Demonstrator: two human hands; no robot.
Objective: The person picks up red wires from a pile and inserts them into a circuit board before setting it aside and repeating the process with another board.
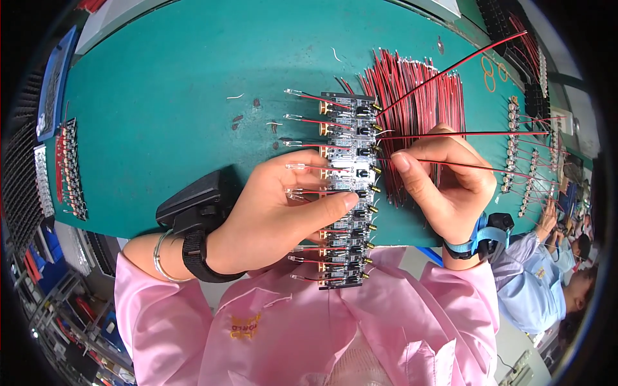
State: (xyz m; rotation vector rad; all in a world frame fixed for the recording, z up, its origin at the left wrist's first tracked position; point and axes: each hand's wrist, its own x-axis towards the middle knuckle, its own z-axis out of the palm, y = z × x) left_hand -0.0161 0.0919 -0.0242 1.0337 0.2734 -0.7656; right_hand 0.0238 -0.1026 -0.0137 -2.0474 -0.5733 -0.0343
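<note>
My left hand [273, 215] is closed around a long strip of joined circuit boards [351, 248], its thumb lying across the front. Clear LEDs on short red-black leads [296, 118] stick out along the strip's left edge, and small brass-coloured parts line its right edge. With thumb and forefinger, my right hand [454, 186] pinches a thin red-black wire [505, 171] just right of the strip. Two more long red-black wires [467, 134] run out from the strip's upper right side. Where the pinched wire ends at the board is too small to tell.
A thick bundle of red-black wires [421, 87] lies behind my right hand on the green table [174, 96]. Rubber bands [489, 74] and more wired board strips [510, 151] lie farther right. At the left are another strip [72, 167] and a blue tray [55, 87]. A co-worker's blue sleeve [528, 289] shows at right.
</note>
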